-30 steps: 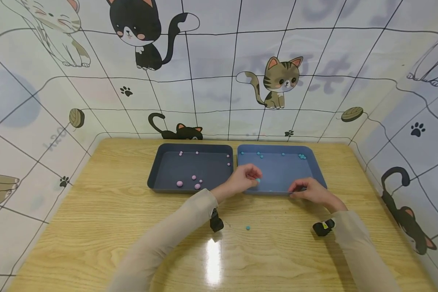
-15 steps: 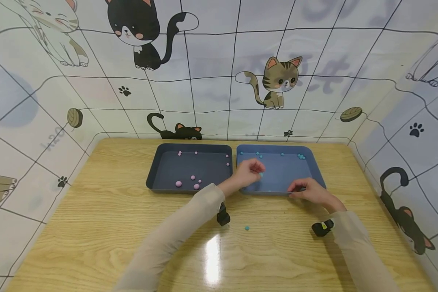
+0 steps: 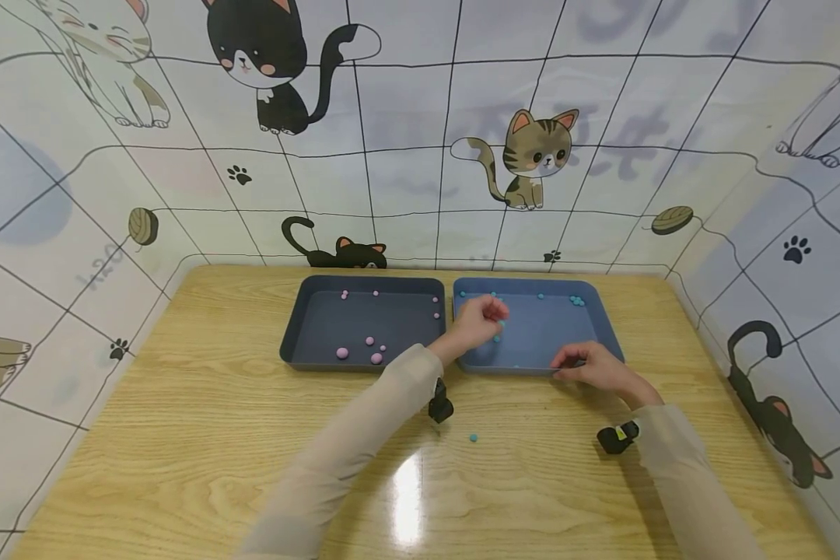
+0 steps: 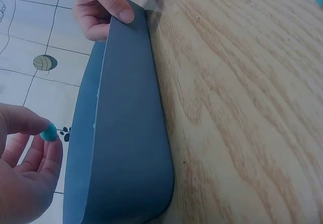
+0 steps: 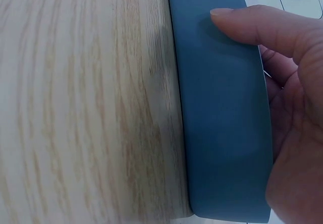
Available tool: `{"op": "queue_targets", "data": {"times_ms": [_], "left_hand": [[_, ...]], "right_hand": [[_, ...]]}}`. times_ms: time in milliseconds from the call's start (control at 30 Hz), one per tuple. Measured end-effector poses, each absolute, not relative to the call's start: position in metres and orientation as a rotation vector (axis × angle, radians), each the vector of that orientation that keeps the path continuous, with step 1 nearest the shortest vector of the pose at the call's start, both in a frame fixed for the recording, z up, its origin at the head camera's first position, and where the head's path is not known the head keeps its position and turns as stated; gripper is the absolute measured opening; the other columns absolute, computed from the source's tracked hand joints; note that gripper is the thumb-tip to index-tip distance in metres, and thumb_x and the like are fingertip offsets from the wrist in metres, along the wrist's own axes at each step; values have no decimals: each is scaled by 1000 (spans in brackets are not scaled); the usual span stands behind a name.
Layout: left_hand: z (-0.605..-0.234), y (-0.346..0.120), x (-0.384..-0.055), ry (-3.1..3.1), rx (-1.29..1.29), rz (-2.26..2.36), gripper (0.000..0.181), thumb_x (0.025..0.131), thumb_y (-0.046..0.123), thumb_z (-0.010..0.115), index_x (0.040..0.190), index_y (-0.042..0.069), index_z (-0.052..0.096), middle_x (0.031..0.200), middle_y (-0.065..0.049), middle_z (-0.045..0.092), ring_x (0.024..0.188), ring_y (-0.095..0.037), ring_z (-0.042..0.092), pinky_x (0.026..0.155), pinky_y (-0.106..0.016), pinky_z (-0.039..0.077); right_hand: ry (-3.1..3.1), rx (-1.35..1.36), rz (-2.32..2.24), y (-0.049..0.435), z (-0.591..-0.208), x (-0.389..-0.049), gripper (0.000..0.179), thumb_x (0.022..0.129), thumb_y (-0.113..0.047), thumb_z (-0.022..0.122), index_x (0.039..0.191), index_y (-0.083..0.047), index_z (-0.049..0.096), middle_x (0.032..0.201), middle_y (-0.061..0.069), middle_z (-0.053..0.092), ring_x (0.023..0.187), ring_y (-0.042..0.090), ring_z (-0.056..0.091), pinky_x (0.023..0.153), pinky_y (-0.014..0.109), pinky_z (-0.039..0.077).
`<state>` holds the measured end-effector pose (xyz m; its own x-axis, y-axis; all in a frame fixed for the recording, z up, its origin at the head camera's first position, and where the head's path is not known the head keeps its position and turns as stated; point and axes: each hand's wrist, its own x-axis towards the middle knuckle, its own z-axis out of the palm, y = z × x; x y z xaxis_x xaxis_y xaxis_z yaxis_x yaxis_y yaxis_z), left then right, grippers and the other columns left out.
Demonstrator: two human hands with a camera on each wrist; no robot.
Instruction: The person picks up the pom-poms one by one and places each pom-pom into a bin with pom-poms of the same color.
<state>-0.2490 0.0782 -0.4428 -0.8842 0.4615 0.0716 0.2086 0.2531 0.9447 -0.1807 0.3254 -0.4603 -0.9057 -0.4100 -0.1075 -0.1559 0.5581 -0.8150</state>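
My left hand (image 3: 477,320) is over the left part of the blue tray (image 3: 546,342). In the left wrist view its thumb and fingertip pinch a small teal ball (image 4: 49,132) above the tray's rim. Another teal spot (image 3: 497,339) shows just below that hand in the head view. My right hand (image 3: 595,365) grips the tray's front wall, with its thumb (image 5: 237,24) flat on the outer side and the fingers behind the wall. Several teal balls (image 3: 577,300) lie along the tray's back edge, some partly hidden by the left hand.
A dark grey tray (image 3: 322,327) with several pink balls (image 3: 342,353) of differing sizes stands to the left, beside the blue one. One loose teal ball (image 3: 473,438) lies on the wooden table (image 3: 182,435) in front of the trays. A cat-patterned backdrop (image 3: 413,179) rises behind.
My left hand has moved a little to the right and farther back over the blue tray, carrying the teal ball. The right hand keeps its place on the tray wall.
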Motion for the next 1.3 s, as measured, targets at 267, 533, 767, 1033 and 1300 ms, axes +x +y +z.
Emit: {"op": "queue_targets", "data": {"times_ms": [267, 533, 767, 1033, 1300], "left_hand": [[-446, 79, -251, 2308, 615, 1685, 18, 83, -9, 60, 99, -2, 62, 97, -11, 64, 85, -17, 59, 73, -20, 48], [-449, 76, -253, 2312, 606, 1706, 17, 83, -8, 62, 99, -3, 62, 96, -12, 64, 85, -19, 59, 73, -19, 48], [-446, 71, -247, 2288, 614, 1733, 16, 83, -8, 63, 98, -3, 63, 95, -12, 64, 84, -18, 59, 72, -20, 49], [-446, 58, -242, 2216, 655, 1788, 15, 84, -8, 60, 98, -5, 62, 97, -16, 64, 85, -19, 59, 73, -22, 49], [-446, 48, -233, 2177, 666, 1795, 13, 86, -6, 59, 99, -3, 62, 102, -22, 62, 84, -16, 58, 73, -22, 49]], "right_hand": [[2505, -481, -1286, 325, -462, -181, 8, 82, -5, 70, 88, 0, 69, 82, 6, 66, 71, 11, 57, 62, 24, 46], [2507, -478, -1276, 324, -460, -179, 7, 82, -4, 69, 88, -1, 68, 82, 6, 66, 72, 11, 56, 62, 24, 45], [2512, -492, -1282, 324, -460, -178, 7, 82, -3, 69, 88, -1, 69, 82, 6, 66, 71, 10, 56, 61, 24, 45], [2503, -452, -1266, 324, -457, -178, 8, 82, -4, 69, 89, 0, 69, 83, 9, 66, 71, 11, 56, 61, 24, 44], [2502, -476, -1274, 325, -457, -179, 7, 82, -5, 70, 88, -1, 69, 82, 8, 66, 70, 10, 54, 60, 24, 44]]}}
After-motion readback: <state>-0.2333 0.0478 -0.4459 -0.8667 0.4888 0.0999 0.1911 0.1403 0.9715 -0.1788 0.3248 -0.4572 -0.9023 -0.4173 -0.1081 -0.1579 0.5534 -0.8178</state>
